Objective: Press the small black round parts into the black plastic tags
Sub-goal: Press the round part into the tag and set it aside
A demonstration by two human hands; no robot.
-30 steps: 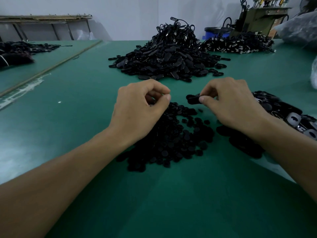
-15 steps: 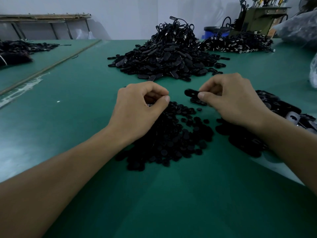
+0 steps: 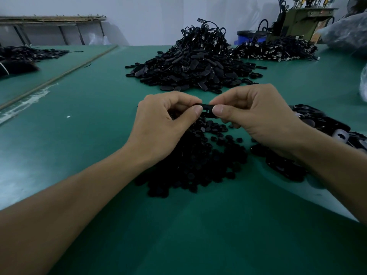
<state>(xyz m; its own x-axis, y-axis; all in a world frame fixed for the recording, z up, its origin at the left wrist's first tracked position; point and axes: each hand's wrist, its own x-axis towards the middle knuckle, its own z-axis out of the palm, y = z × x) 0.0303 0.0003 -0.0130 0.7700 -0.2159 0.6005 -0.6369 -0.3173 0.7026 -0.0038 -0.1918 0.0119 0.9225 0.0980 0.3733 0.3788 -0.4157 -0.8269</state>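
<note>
A black plastic tag (image 3: 207, 110) is held between both hands above the green table. My left hand (image 3: 164, 124) pinches its left end with thumb and curled fingers. My right hand (image 3: 256, 118) pinches its right end, thumb on top. Whether a round part sits in the tag is hidden by the fingers. Under the hands lies a heap of small black round parts (image 3: 198, 159). More black tags (image 3: 321, 124) lie on the table to the right, partly behind my right forearm.
A tall pile of black tags with cords (image 3: 194, 62) stands beyond the hands. Another pile (image 3: 276, 49) lies at the back right beside a machine (image 3: 297, 18). A plastic bag (image 3: 345, 34) sits far right. A dark heap (image 3: 21, 58) lies on the left table.
My hands have come together. The right hand brought the tag leftward and up, and the left hand now pinches its other end.
</note>
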